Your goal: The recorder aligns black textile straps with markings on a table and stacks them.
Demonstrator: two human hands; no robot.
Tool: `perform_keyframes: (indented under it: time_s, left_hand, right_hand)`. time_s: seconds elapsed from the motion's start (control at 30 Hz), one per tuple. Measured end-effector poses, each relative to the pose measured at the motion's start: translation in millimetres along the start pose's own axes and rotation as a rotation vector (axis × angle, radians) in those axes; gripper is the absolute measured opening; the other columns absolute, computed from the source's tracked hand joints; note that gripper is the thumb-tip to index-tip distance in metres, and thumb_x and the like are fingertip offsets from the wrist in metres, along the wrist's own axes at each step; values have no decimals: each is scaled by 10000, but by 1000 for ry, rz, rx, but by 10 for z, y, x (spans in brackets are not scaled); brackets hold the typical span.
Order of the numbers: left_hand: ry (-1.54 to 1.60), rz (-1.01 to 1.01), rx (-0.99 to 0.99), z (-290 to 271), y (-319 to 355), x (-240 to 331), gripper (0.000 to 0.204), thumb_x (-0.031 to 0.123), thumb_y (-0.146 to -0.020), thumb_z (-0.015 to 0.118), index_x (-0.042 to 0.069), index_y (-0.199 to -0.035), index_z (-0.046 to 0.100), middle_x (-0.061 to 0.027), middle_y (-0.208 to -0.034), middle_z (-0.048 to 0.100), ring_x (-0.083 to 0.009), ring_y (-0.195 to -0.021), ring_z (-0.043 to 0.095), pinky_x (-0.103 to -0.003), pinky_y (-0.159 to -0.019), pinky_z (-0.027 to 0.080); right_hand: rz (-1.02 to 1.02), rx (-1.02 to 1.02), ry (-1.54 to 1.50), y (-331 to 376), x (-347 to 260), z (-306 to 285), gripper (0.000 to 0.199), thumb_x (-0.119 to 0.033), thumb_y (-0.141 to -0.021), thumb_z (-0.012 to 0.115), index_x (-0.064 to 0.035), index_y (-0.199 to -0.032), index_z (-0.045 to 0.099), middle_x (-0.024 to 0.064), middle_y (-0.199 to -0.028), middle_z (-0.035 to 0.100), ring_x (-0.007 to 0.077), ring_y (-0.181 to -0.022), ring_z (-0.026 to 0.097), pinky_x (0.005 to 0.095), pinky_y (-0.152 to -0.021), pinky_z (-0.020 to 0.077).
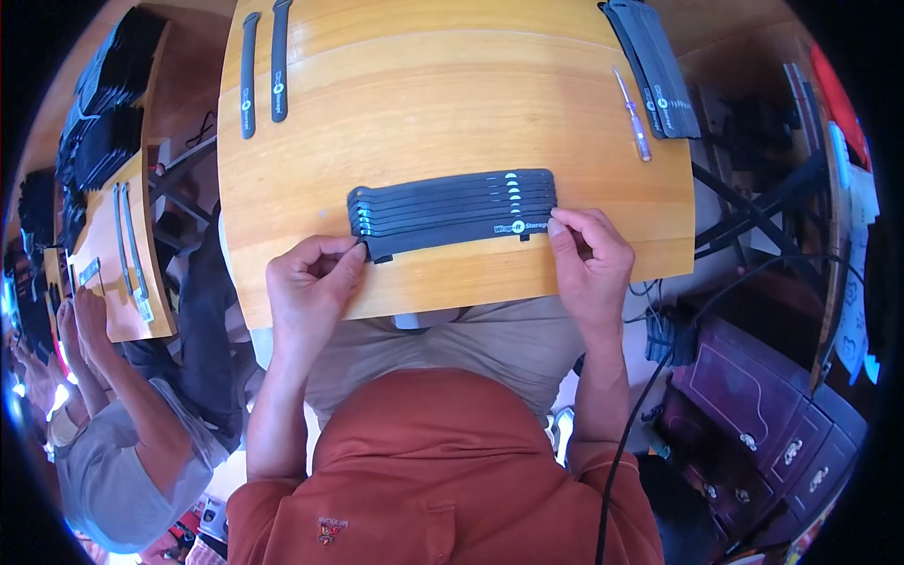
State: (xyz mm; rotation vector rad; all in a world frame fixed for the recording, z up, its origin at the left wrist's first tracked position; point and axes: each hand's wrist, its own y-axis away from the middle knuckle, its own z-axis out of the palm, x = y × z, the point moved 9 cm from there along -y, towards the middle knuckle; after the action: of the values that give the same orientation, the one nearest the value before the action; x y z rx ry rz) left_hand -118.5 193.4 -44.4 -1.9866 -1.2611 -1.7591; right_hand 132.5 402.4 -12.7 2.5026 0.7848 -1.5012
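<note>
A fanned row of several black storage straps (pixel 443 202) lies near the front of the wooden table, each overlapping the one behind it, with pale printed marks lined up near the right ends. Thumb and forefinger of my left hand (pixel 315 278) pinch the left end of the nearest strap. At its other end, my right hand (pixel 591 254) pinches the right tip between thumb and fingers. Two small dark tabs stick out under the front edge of the nearest strap.
Two single straps (pixel 279 61) lie at the table's far left. A screwdriver (pixel 637 122) with a purplish handle rests beside a strap pile (pixel 659 71) at the far right. Left, a co-worker (pixel 141 452) sits at another table. A dark cable (pixel 650 377) runs past my right arm.
</note>
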Motion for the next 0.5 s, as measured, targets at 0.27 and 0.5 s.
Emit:
perform_keyframes:
  time_s: [0.27, 0.5]
  left_hand:
    - [6, 14, -13, 10, -1, -1, 105, 57, -961, 753, -46, -979, 742, 0, -718, 677, -15, -612, 551, -181, -540, 408]
    - [-95, 109, 12, -38, 52, 16, 95, 56, -954, 759, -36, -968, 740, 3, -741, 676, -29, -652, 572, -200, -576, 440]
  right_hand:
    - [-19, 2, 14, 3, -31, -8, 90, 10, -919, 712, 32, -1006, 723, 130, -867, 699, 205, -704, 664, 309, -628, 513]
    - [-54, 15, 55, 14, -76, 27, 83, 11, -925, 700, 27, -1007, 707, 140, -868, 686, 234, -694, 663, 331, -633, 521]
